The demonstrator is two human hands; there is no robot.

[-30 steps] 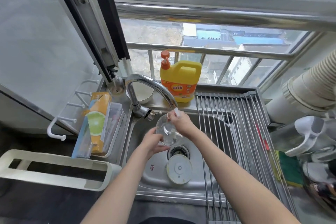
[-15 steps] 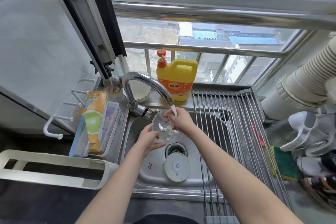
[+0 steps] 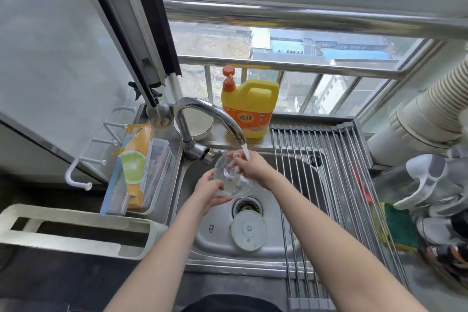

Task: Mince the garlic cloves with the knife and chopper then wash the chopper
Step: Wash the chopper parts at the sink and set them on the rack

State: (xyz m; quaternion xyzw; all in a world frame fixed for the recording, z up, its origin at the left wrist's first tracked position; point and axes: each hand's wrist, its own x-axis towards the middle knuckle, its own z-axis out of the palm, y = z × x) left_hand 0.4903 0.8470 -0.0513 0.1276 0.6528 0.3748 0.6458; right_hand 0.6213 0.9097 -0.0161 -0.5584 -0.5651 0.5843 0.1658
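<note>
Clear plastic, the chopper bowl (image 3: 229,177) sits under the tap (image 3: 210,116) stream, over the drain. My left hand (image 3: 209,191) cups it from below, fingers curled on its wall; my right hand (image 3: 249,168) holds the far rim, fingers reaching inside. I judge the rinse goes best by turning the bowl so water reaches every side, rubbing garlic bits loose. Beyond my hands, the yellow soap jug (image 3: 249,106) carries red characters I cannot read surely. The lid (image 3: 248,230) lies nearer me.

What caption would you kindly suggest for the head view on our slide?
Both hands, left hand and right hand, hold the clear chopper bowl under the running tap over the sink.
</note>
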